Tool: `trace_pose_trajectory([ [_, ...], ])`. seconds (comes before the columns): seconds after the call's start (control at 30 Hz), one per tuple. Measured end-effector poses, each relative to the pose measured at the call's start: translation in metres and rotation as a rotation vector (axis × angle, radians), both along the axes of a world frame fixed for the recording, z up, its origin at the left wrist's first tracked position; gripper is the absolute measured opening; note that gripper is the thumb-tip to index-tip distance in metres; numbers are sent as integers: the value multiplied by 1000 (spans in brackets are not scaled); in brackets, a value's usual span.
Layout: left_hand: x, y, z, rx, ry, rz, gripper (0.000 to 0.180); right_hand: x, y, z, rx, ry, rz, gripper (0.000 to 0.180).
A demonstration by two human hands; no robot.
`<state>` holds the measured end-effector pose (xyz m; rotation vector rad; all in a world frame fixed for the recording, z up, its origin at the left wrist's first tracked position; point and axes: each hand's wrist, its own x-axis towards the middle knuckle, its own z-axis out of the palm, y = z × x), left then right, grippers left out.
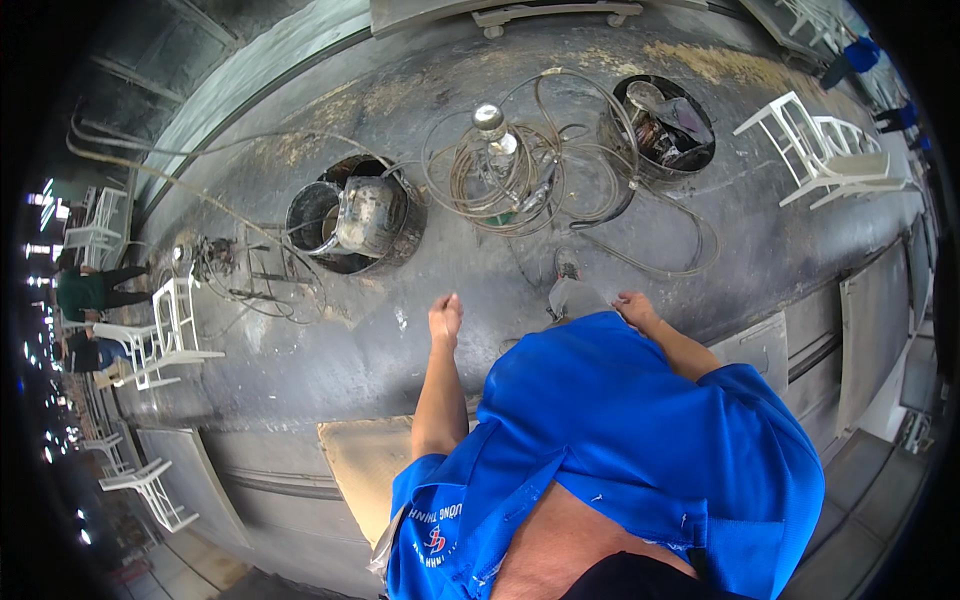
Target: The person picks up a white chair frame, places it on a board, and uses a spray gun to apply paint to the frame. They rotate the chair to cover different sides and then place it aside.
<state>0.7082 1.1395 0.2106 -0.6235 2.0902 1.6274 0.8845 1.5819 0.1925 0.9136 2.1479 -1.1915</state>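
Observation:
My left hand [446, 320] hangs in the air over the dark floor, fingers loosely curled, with nothing seen in it. My right hand [637, 309] is by my right side, its fingers bent in and partly hidden by my blue shirt [610, 390]; nothing shows in it. Both hands are apart from the things ahead. Beyond them a coiled heap of hoses [500, 185] surrounds a shiny metal cup-topped tool, perhaps a spray gun [490, 120]. To the left, a stained drum [400, 235] holds a bucket [315, 215] and a metal canister [370, 215].
A second drum [690, 165] with messy contents stands at the far right. White chair frames [840, 160] stand on the right, others [170, 335] on the left near people [90, 290]. Loose hose [690, 265] crosses the floor. A cardboard sheet [365, 465] lies beside me.

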Motion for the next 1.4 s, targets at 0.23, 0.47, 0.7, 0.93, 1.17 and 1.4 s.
trace_pose_trajectory([
  [0.23,-77,139,63,-14,252,-280,38,-66,60,27,-243,-43,-673,90],
  [0.47,-102,244,57,-603,378,-662,62,-185,109,64,-242,315,-632,93],
  [0.7,-136,272,19,-944,260,-836,52,-219,128,64,-442,340,-411,54],
  [0.93,-123,251,13,-943,605,-718,29,-207,130,95,-787,448,-250,24],
  [1.17,-139,215,80,-953,749,-627,26,-258,95,157,-960,573,-14,20],
  [1.4,-141,180,226,-837,950,-547,25,-288,65,299,-1103,960,519,32],
])
